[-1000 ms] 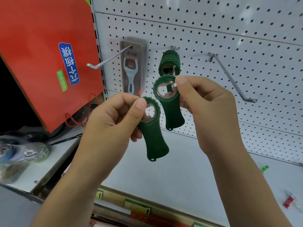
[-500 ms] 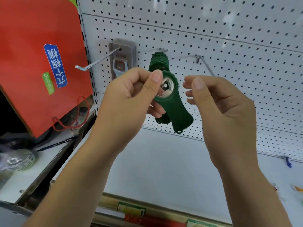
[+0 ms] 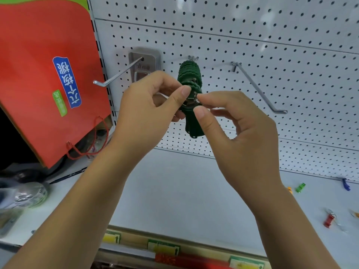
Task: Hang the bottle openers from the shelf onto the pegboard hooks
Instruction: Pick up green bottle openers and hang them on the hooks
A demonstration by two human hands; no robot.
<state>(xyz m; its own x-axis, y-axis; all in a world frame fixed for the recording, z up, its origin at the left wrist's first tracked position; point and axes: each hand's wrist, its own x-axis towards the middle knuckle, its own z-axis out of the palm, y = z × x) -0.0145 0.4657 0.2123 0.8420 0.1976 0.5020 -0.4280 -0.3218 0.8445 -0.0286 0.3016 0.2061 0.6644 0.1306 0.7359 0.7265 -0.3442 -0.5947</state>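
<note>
Several dark green bottle openers (image 3: pixel 189 74) hang in a row on the middle hook of the white pegboard (image 3: pixel 272 55). My left hand (image 3: pixel 147 105) pinches the round head of the front green opener (image 3: pixel 192 123) at the hook's tip, thumb on its metal ring. My right hand (image 3: pixel 233 121) touches the same head from the right with thumb and forefinger. The opener's handle hangs down between both hands. The hook's tip is hidden behind my fingers.
A bare hook (image 3: pixel 116 74) sticks out at the left in front of a packaged grey opener (image 3: pixel 145 65). Another bare hook (image 3: pixel 258 88) juts out at the right. A red paper bag (image 3: pixel 38 74) hangs far left. Small coloured clips (image 3: pixel 328 220) lie on the white shelf (image 3: pixel 174 191).
One second ago each hand held a green opener. The right hand's opener now hangs on the hook, and my left hand has raised its opener to the hook's tip, where my right hand joins it.
</note>
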